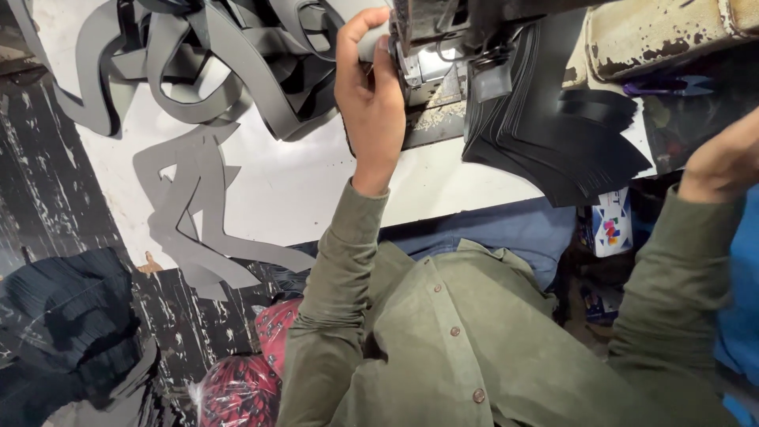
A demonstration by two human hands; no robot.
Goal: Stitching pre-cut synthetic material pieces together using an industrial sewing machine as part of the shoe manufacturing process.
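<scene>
My left hand [369, 99] is raised at the left side of a worn sewing machine [443, 47]. Its fingers are curled around a grey strip piece [368, 49] pressed against the machine head. My right hand [726, 156] sits at the right edge of the view, past a stack of black cut pieces [553, 142]. Only its back and wrist show, and its fingers are hidden. Both arms wear olive green sleeves.
A tangle of grey strips [198, 71] lies on the white table [300, 182], some hanging over its front edge. A dark pile of cut pieces [63, 316] and a red patterned bag [245, 379] are at lower left. A small printed box [610, 225] sits under the table.
</scene>
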